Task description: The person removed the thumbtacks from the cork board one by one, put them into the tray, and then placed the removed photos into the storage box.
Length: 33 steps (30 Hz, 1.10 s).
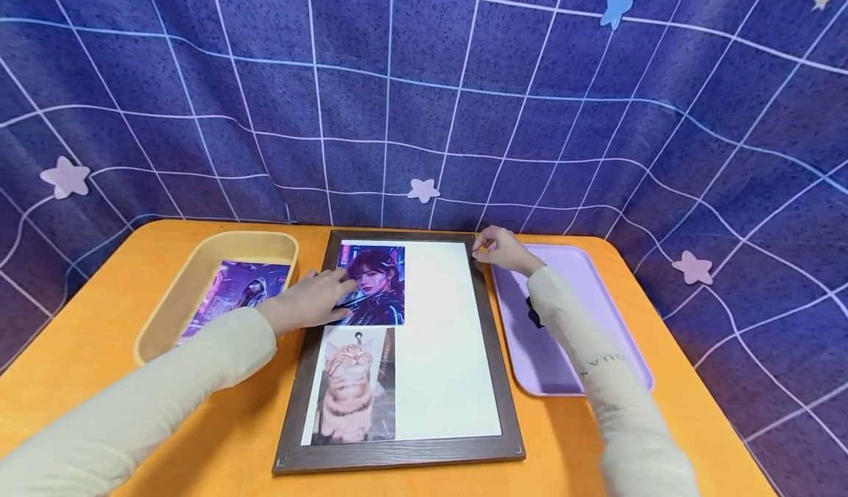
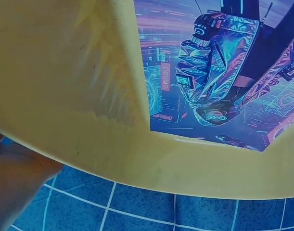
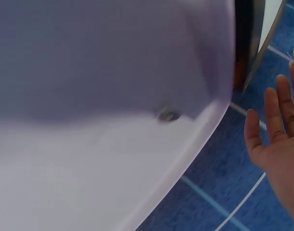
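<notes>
My left hand (image 1: 310, 300) rests over the left side of a neon portrait print (image 1: 384, 280) on the white panel of a dark-framed board (image 1: 450, 342); its fingers touch the print. Beneath lies a cat print (image 1: 347, 394) with a small silver knob (image 1: 359, 336) at its top edge. Above the frame's upper right side is my right hand (image 1: 506, 250), thumb and index finger pinched together. At those fingertips a tiny shiny thing (image 3: 289, 55) shows, too small to identify. The left wrist view shows only part of my left hand (image 2: 19, 180).
Left of the board stands a yellow tray (image 1: 154, 313) holding another neon print (image 1: 248, 291). To its right is a purple tray (image 1: 599, 283) with a black item (image 1: 534, 313), partly behind my sleeve, and a small dark metallic piece (image 3: 168, 116). A blue grid curtain (image 1: 424, 114) hangs behind.
</notes>
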Motion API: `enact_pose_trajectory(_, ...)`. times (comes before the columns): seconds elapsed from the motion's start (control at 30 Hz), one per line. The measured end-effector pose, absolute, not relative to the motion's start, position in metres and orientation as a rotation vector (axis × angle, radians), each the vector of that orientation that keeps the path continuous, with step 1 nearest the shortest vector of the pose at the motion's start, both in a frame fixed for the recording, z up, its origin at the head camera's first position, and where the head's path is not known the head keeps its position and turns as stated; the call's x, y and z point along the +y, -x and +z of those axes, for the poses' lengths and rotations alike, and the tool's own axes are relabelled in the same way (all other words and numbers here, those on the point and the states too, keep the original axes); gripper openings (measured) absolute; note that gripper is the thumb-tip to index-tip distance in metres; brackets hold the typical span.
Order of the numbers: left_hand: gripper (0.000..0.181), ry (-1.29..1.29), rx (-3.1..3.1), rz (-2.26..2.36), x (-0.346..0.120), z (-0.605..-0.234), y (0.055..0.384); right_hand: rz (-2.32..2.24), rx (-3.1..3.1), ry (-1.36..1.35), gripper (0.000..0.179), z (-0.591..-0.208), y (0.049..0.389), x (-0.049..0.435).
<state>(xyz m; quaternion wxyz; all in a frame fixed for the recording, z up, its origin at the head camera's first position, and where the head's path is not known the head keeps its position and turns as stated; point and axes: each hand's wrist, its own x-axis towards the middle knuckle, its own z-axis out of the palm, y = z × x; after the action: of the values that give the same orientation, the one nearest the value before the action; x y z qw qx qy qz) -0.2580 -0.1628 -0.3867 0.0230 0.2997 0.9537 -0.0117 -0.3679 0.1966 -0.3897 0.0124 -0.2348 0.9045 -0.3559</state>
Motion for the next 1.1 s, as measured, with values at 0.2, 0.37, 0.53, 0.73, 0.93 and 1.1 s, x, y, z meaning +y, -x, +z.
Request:
enact_pose_trajectory(0.2,0.049,-0.928,2.950,-0.034,-0.162,-0.386,0.259,-1.159,2.829,0.763,0.016,-0.393,0.365,0.221)
enact_pose_trajectory(0.37,0.049,-0.914,2.942,-0.036,-0.162,-0.385,0.258,-1.178,2.810,0.739,0.015,-0.398,0.362,0.240)
enact_pose_trajectory(0.53,0.049,-0.914,2.941,-0.050,-0.161,-0.383,0.256,-1.137,2.833,0.684,0.013,-0.401,0.360,0.255)
enact_pose_trajectory(0.73,0.050,-0.920,2.943,-0.046,-0.161,-0.383,0.256,-1.067,2.849,0.654,0.012,-0.406,0.359,0.268)
enact_pose_trajectory(0.93,0.050,-0.919,2.941,-0.058,-0.162,-0.383,0.255,-1.070,2.835,0.666,0.009,-0.411,0.360,0.276)
enact_pose_trajectory(1.1,0.050,-0.925,2.941,-0.066,-0.163,-0.383,0.255,-1.072,2.817,0.655,0.009,-0.414,0.361,0.277)
